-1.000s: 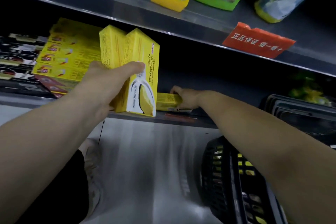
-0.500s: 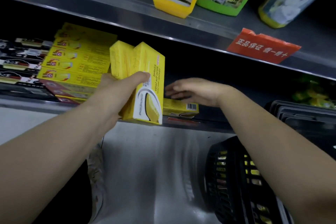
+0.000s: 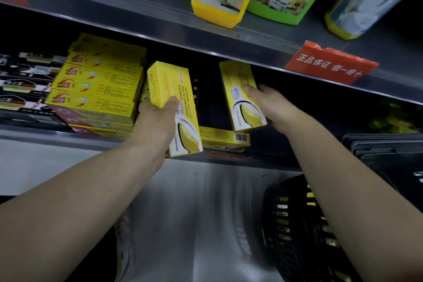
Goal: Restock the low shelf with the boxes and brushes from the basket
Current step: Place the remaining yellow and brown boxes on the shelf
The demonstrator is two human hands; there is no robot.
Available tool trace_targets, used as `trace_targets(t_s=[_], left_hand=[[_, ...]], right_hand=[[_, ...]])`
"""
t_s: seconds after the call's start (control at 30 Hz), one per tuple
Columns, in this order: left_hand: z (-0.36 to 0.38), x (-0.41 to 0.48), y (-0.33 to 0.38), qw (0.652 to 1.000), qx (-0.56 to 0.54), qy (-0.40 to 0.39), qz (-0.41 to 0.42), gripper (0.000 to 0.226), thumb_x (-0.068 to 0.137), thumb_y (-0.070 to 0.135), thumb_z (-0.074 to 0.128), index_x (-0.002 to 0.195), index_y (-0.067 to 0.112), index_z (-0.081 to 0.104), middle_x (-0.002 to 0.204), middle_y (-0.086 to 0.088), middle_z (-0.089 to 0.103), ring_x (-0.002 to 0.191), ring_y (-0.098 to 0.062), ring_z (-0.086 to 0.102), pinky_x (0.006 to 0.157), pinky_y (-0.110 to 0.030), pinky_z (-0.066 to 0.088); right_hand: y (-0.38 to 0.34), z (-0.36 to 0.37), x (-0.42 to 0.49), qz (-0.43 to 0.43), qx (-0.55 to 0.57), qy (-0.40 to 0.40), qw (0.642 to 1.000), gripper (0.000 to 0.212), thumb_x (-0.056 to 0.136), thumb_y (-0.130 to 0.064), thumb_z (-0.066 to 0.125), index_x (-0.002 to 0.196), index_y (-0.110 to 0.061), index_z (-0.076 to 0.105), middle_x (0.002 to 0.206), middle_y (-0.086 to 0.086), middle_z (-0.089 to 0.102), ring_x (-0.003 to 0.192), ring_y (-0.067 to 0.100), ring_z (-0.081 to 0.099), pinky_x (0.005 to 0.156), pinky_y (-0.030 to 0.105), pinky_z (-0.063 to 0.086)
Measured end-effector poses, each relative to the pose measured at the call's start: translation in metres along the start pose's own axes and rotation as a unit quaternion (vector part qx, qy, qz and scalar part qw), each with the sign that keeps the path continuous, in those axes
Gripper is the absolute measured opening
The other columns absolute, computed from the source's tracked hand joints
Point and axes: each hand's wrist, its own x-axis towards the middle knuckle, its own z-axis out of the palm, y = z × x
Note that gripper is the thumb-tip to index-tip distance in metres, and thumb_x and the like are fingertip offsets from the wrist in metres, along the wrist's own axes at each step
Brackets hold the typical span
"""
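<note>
right box [image 3: 242, 96]: pinched in right hand [image 3: 272, 105], long axis near-to-far, tilted up, just above flat box [image 3: 224, 141] on low shelf [image 3: 68, 142]
left box [image 3: 176, 107]: gripped by left hand [image 3: 158, 121], left of the gap
next: right hand nearer; probably lay it flat
basket [image 3: 297, 224]: near right

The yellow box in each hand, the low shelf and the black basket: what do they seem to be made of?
Left yellow box and right yellow box: likely printed cardboard, slightly glossy; sharp folded edges, printed faces. Low shelf: probably metal, grey, dull sheen along its front edge. Black basket: apparently moulded plastic, matte; its wall is a grid of slots.
</note>
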Motion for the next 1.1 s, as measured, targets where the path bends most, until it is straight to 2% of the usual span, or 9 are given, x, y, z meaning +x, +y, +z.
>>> trace_targets(t_s=[0.1,0.23,0.43,0.63,0.77,0.9,0.97,1.03,1.1], left_hand=[[-0.002,0.004,-0.002,1.000,-0.010,0.023,0.012,0.044,0.095,0.040,0.047,0.131,0.013,0.042,0.114,-0.008,0.060,0.088,-0.025,0.059,0.061,-0.031,0.044],[-0.003,0.010,-0.003,0.999,-0.021,0.031,0.017,0.045,0.096,0.038,0.048,0.131,0.011,0.039,0.110,-0.004,0.054,0.094,-0.025,0.053,0.063,-0.031,0.040],[-0.004,0.009,-0.006,0.999,-0.023,0.023,0.019,0.044,0.095,0.038,0.049,0.130,0.012,0.041,0.107,-0.003,0.056,0.087,-0.022,0.055,0.060,-0.029,0.039],[0.000,0.007,-0.008,1.000,-0.007,0.013,0.018,0.040,0.094,0.037,0.050,0.128,0.015,0.044,0.115,-0.006,0.060,0.101,-0.029,0.060,0.072,-0.036,0.050],[0.002,0.006,-0.010,1.000,-0.009,0.001,0.028,0.024,0.095,0.036,0.050,0.113,0.020,0.046,0.100,0.000,0.061,0.084,-0.021,0.062,0.053,-0.025,0.045],[0.005,0.006,-0.009,1.000,-0.022,-0.014,0.000,0.019,0.094,0.034,0.052,0.108,0.022,0.047,0.084,0.007,0.060,0.068,-0.011,0.059,0.049,-0.024,0.043],[0.006,0.007,-0.010,0.999,-0.038,-0.024,-0.029,0.023,0.093,0.031,0.054,0.112,0.018,0.050,0.086,0.004,0.062,0.073,-0.015,0.061,0.058,-0.029,0.046],[0.007,0.007,-0.011,0.997,-0.051,-0.044,-0.041,0.022,0.092,0.028,0.056,0.111,0.015,0.055,0.091,0.000,0.067,0.083,-0.020,0.064,0.074,-0.038,0.053],[0.009,0.004,-0.011,0.995,-0.058,-0.078,-0.039,0.020,0.091,0.027,0.058,0.106,0.013,0.060,0.101,-0.005,0.069,0.094,-0.024,0.066,0.090,-0.045,0.051]], right_hand=[[0.008,-0.010,0.021,-0.051,-0.346,0.060,0.935,0.059,0.091,-0.041,0.055,0.140,-0.011,0.039,0.140,0.012,0.047,0.124,0.029,0.047,0.095,0.030,0.038],[0.019,0.008,0.038,-0.084,-0.533,0.002,0.842,0.054,0.084,-0.037,0.063,0.134,-0.029,0.042,0.129,0.013,0.046,0.116,0.033,0.046,0.095,0.039,0.039],[0.051,0.042,0.045,-0.055,-0.458,-0.144,0.875,0.060,0.094,-0.044,0.047,0.147,-0.033,0.021,0.154,0.008,0.020,0.138,0.028,0.027,0.110,0.037,0.027],[0.053,0.013,0.048,0.047,-0.485,-0.159,0.859,0.119,0.061,-0.062,0.075,0.149,-0.032,0.002,0.158,0.006,0.006,0.143,0.030,0.017,0.111,0.041,0.026],[0.062,0.019,0.046,0.033,-0.476,-0.164,0.864,0.105,0.067,-0.042,0.081,0.148,-0.024,0.017,0.148,0.008,0.031,0.131,0.026,0.038,0.097,0.033,0.039],[0.047,0.022,0.037,0.026,-0.521,-0.156,0.839,0.098,0.075,-0.047,0.073,0.149,-0.020,0.014,0.152,0.009,0.025,0.134,0.027,0.034,0.102,0.034,0.037],[0.024,0.024,0.026,-0.007,-0.439,-0.139,0.887,0.081,0.082,-0.048,0.065,0.146,-0.016,0.027,0.149,0.009,0.032,0.133,0.027,0.038,0.102,0.032,0.036],[-0.004,0.029,0.009,0.000,-0.165,-0.167,0.972,0.048,0.089,-0.040,0.058,0.129,-0.014,0.052,0.131,0.007,0.054,0.123,0.024,0.051,0.096,0.030,0.041],[-0.024,0.034,-0.011,0.044,0.070,-0.241,0.967,0.027,0.092,-0.032,0.055,0.112,-0.014,0.061,0.112,0.007,0.066,0.107,0.022,0.062,0.091,0.032,0.049]])
